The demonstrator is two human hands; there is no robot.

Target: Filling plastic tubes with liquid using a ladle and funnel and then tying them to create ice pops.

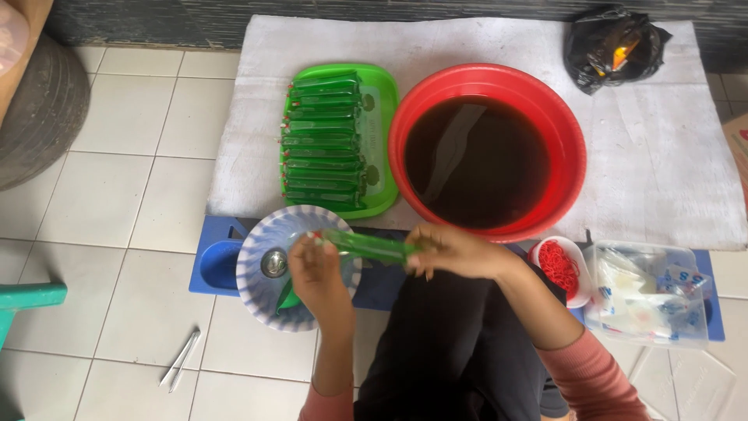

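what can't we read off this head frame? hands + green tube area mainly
- Head view: left hand fingertips at the end of the green tube; motion blur hides the grip and whether it's tied.
- Right hand covers the tube's other end.
- Black bag: contents mostly hidden by its folds.
- Red basin: dark liquid hides the bottom.
- Clear box: contents blurred.

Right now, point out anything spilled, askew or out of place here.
No spill shows: the red basin holds its dark liquid, and the green packets lie stacked in the green tray. The only stray item is a pair of metal tongs lying loose on the floor tiles, left of the person.
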